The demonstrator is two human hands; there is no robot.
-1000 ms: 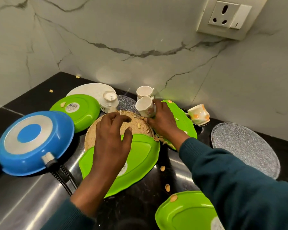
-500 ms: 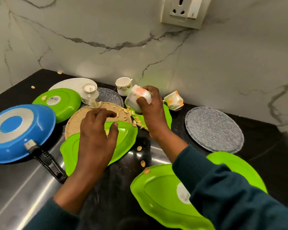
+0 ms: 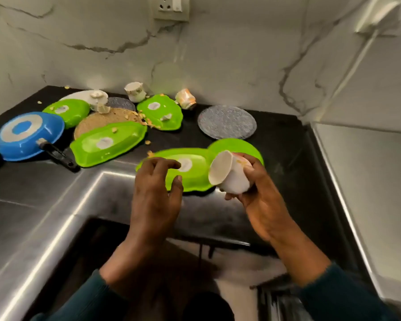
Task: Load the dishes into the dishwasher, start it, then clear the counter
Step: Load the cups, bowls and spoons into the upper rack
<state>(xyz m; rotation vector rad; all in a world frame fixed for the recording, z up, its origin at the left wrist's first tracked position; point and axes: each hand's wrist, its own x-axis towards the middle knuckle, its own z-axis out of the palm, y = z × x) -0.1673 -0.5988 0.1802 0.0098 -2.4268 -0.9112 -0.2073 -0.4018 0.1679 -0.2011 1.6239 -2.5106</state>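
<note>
Head view: the black bench (image 3: 276,144) is seen ending in a steel-trimmed front edge that turns a corner just below the nearest green plate (image 3: 195,177), and that plate is seen overhanging the edge. Below the corner a dark opening is shown, with the forearms reaching across it. To the right of the plate the bench is bare up to a steel side panel (image 3: 366,181).

A white cup (image 3: 229,174) with an orange pattern is held in the right hand (image 3: 262,200), fingers wrapped round its body, mouth tipped toward the left, over the right end of the nearest green plate. The left hand (image 3: 155,193) is empty, with fingers half spread, hovering over the left end of the same plate; contact cannot be told.

Behind that plate a grey round mat (image 3: 227,122) lies flat. To the plate's left, upturned green plates (image 3: 107,144) are crowded together, one overlapping a woven mat (image 3: 107,118). Further left an upturned blue pan (image 3: 28,135) is seen, its black handle (image 3: 58,156) pointing toward the front edge. Small cups (image 3: 134,91) and a patterned cup (image 3: 185,99) stand by the marble wall (image 3: 218,54), and crumbs (image 3: 148,142) are scattered among the plates.
</note>
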